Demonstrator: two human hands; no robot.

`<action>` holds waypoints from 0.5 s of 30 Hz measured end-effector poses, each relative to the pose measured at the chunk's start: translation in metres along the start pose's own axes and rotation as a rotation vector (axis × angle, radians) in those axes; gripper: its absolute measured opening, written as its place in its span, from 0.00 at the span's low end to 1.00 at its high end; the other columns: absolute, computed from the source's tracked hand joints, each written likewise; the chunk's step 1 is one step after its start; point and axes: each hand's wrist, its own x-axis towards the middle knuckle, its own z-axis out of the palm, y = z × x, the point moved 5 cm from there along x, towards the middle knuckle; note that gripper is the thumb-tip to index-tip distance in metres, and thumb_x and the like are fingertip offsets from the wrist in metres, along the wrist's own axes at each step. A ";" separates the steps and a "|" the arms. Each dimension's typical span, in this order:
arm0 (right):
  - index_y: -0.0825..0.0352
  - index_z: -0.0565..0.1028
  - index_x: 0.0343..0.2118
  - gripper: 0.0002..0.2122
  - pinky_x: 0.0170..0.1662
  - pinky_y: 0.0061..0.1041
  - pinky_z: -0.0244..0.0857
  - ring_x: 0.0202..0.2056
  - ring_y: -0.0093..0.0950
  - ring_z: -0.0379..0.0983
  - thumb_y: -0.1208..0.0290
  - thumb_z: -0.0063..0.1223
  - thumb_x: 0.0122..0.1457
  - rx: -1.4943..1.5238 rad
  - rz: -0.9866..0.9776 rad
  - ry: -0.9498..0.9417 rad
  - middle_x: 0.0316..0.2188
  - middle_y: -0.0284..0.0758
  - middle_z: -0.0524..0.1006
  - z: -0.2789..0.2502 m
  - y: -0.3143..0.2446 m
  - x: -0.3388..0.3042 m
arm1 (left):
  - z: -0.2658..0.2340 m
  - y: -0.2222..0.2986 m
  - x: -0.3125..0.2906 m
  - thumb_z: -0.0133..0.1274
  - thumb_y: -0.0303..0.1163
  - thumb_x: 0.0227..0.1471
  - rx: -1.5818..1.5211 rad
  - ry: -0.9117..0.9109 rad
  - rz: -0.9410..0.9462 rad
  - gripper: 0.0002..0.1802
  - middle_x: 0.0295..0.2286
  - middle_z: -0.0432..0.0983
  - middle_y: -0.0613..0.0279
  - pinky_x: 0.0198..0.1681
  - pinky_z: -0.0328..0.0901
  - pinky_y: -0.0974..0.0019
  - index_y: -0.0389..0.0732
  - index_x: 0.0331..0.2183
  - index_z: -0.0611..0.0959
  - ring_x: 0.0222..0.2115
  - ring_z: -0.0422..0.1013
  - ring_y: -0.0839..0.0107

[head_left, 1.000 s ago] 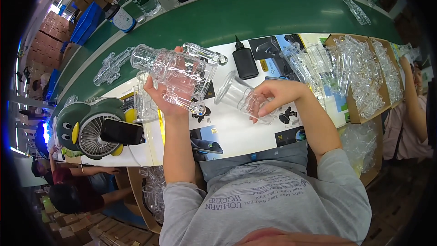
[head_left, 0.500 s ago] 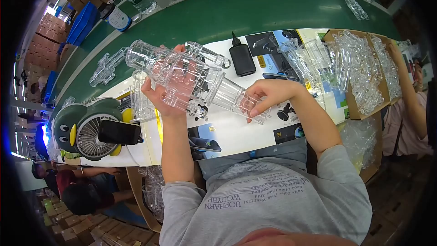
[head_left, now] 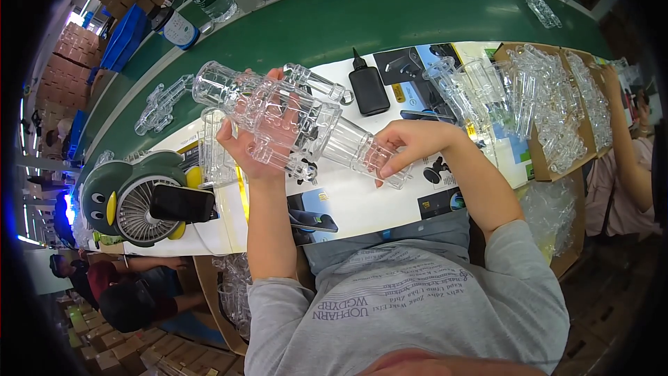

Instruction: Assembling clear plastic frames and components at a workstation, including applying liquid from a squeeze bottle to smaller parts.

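A clear plastic assembly [head_left: 285, 115] of joined tubes, with a wide round end and short side tubes, is held tilted over the white work sheet. My left hand [head_left: 254, 143] is closed around its thick body from behind and below, the fingers showing through the plastic. The slimmer tube end, towards the lower right, is gripped by my right hand [head_left: 403, 150] with thumb and fingers. Just beyond that end of the assembly, a black squeeze bottle [head_left: 369, 89] with a pointed tip lies on the sheet.
At the right, a cardboard box [head_left: 588, 160] is full of clear plastic parts, with clear cups [head_left: 480, 83] beside it. A green penguin-shaped fan [head_left: 104, 198] with a black phone [head_left: 182, 203] stands at the left. More clear parts [head_left: 163, 106] lie on the green bench [head_left: 390, 17]. Other people sit nearby.
My hands and the assembly stay almost exactly where they were. At the far right, the co-worker's arm has shifted, and a second hand now shows there.
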 end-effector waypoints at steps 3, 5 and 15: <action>0.72 0.73 0.33 0.12 0.39 0.17 0.62 0.34 0.20 0.72 0.71 0.57 0.47 0.016 0.006 0.001 0.30 0.34 0.77 0.001 -0.002 0.000 | 0.000 0.001 -0.001 0.43 0.52 0.42 0.026 -0.007 -0.003 0.39 0.52 0.53 0.42 0.55 0.51 0.52 0.44 0.54 0.57 0.56 0.49 0.57; 0.72 0.73 0.33 0.12 0.39 0.18 0.62 0.34 0.20 0.72 0.71 0.57 0.47 0.007 0.001 0.005 0.30 0.34 0.77 0.000 -0.002 0.000 | 0.001 0.000 0.000 0.43 0.52 0.42 0.022 -0.015 -0.006 0.39 0.52 0.53 0.43 0.55 0.51 0.52 0.44 0.54 0.57 0.55 0.49 0.57; 0.71 0.73 0.33 0.13 0.41 0.18 0.60 0.35 0.19 0.71 0.69 0.58 0.46 0.016 -0.005 0.030 0.31 0.34 0.77 -0.001 -0.002 0.000 | 0.000 -0.002 0.000 0.42 0.53 0.43 0.040 0.017 -0.011 0.39 0.52 0.52 0.43 0.56 0.49 0.52 0.44 0.54 0.57 0.55 0.49 0.57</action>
